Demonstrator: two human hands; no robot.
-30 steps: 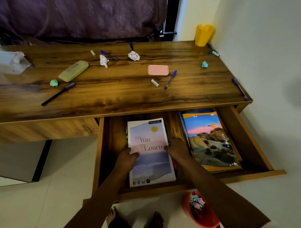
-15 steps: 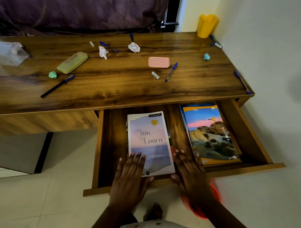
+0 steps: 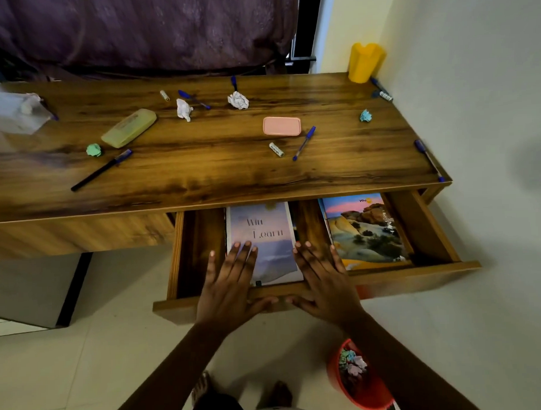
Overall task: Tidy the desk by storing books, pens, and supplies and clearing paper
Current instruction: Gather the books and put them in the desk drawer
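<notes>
The wooden desk point(image 3: 201, 179) filled most of the view, and its drawer point(image 3: 419, 274) stood pulled out below the right half. Two books lay flat inside, well apart: a pale one titled "Win Learn" point(image 3: 273, 232) left of centre and a landscape-cover book point(image 3: 366, 232) against the right side. Both hands were released and flat, fingers straight and spread, grasping nothing. The left hand point(image 3: 232, 286) rested on the drawer's front edge with its fingers over the pale book's near left corner. The right hand point(image 3: 327, 279) rested beside it, its fingers over the bare drawer floor between the books. A red bin point(image 3: 361, 395) holding crumpled coloured paper sat on the floor under the right forearm. On the desktop, a yellow cup point(image 3: 365, 62) stood at the far right corner. A yellow-green case point(image 3: 128, 128) lay left of centre, and a pink box point(image 3: 282, 126) lay nearer the middle. A blue pen point(image 3: 304, 143) lay just beside the box, a dark pen point(image 3: 101, 170) lay towards the left, and another pen point(image 3: 428, 160) lay at the right edge. Two white paper balls point(image 3: 238, 100) and a green paper ball point(image 3: 94, 149) were scattered about
</notes>
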